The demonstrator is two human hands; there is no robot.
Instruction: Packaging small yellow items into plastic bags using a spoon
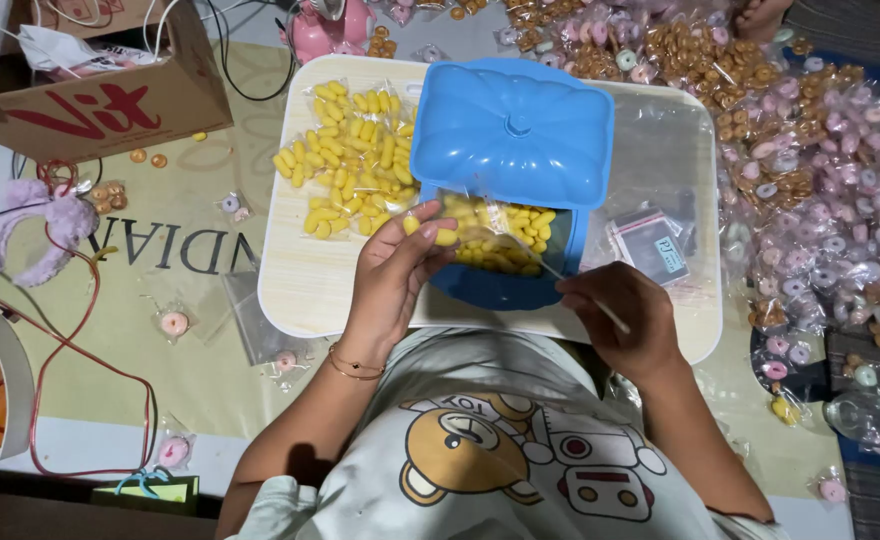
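My left hand (392, 268) pinches a yellow capsule-shaped piece (446, 237) at the mouth of a small clear plastic bag (505, 238). The bag hangs over a blue plastic box (505, 287) filled with the same yellow pieces. My right hand (622, 318) holds the bag's other edge along with a thin white stick (610, 316). The box's blue lid (513, 130) lies tilted over its far side. A pile of filled clear bags of yellow pieces (352, 160) rests on the small light wooden table (305, 280) to the left of the box.
A stack of empty small bags (652, 243) lies right of the box. Heaps of bagged pink and orange ring candies (810, 160) cover the floor at the right. A cardboard box (110, 95), red cable (80, 330) and a purple plush band (25, 225) lie at left.
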